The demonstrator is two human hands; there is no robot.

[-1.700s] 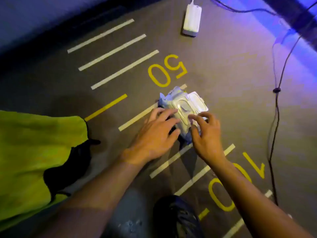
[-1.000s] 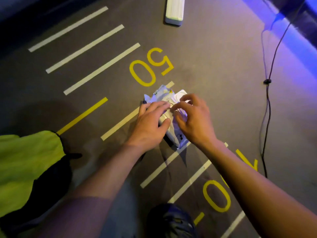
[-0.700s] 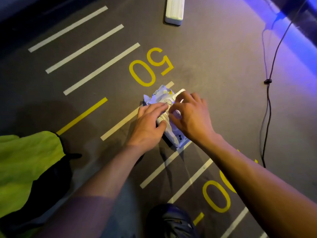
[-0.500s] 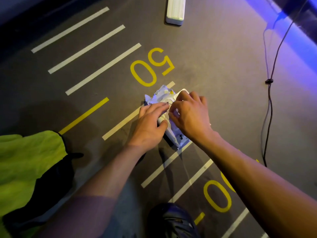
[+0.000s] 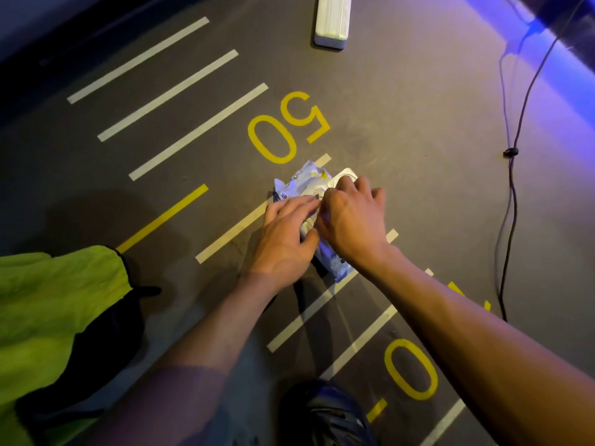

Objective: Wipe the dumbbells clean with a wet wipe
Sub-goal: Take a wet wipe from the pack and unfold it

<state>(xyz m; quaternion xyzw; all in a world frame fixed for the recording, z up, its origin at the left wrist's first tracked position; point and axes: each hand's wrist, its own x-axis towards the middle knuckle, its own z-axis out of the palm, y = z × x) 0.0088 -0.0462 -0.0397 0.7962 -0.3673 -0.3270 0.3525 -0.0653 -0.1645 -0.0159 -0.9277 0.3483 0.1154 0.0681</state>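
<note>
A pale blue and white wet wipe pack (image 5: 301,185) lies on the dark floor just below the yellow "50" marking. Its white lid (image 5: 345,175) is flipped open toward the far side. My left hand (image 5: 283,233) presses down on the near half of the pack with fairly straight fingers, the thumb against its side. My right hand (image 5: 351,223) hovers over the pack's opening with curled fingers, pinching at a wet wipe that its knuckles mostly hide. No dumbbell is in view.
A white oblong device (image 5: 331,20) lies at the far edge of the floor. A black cable (image 5: 512,188) runs down the right side. A lime-green and black cloth (image 5: 48,310) lies at the left. A dark shoe (image 5: 328,416) sits near the bottom.
My right hand has moved from the pack's near edge up onto its opening, and its fingers have curled in there. My left hand has kept pressing the pack down.
</note>
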